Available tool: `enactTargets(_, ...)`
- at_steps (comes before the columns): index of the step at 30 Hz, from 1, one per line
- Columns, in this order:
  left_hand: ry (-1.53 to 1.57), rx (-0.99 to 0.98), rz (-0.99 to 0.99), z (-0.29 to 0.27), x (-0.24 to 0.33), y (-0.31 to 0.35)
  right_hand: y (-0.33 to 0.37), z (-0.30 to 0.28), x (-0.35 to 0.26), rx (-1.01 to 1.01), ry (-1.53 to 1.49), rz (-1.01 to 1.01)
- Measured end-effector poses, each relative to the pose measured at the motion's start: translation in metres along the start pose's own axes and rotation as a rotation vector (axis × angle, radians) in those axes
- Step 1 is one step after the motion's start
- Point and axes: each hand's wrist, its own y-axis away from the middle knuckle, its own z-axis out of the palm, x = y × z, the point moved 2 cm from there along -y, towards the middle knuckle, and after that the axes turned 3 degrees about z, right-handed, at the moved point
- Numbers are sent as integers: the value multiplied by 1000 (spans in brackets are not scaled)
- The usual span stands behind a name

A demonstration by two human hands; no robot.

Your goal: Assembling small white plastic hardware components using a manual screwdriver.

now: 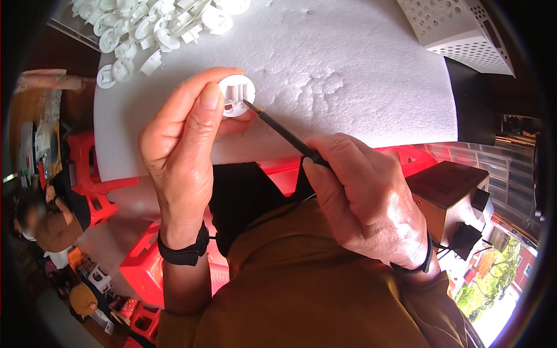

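My left hand (188, 130) pinches a small round white plastic part (237, 90) between thumb and fingers, its hollow ribbed side facing up. Inside it, near the lower edge, a small reddish-brown spot shows. My right hand (368, 194) is closed around a slim black hand tool (284, 132) with a narrow tip; its exact kind I cannot make out. The tool's tip reaches the part's inner right side. At the far left of the table lies a heap of similar white plastic parts (145, 29), a few apart at its near edge.
A white foam sheet (371, 110) covers the table. At the far right stands a white perforated box (458, 35). Beside my right arm is a dark-topped box (447, 180) with cables. Red plastic stools (142, 269) stand below and left. Another person (55, 229) sits at the left.
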Motion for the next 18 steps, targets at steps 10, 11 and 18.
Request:
enactTargets(10,-30,-12,16,-1,-2,0,-1,0,-1,-15,45,28)
enactTargets(11,-9,-9,9,0,-1,0,-1,1,-1,-16,44,28)
enactTargets(18,-55,-14,38,-2,-3,-1,-2,3,-2,-8,69,14)
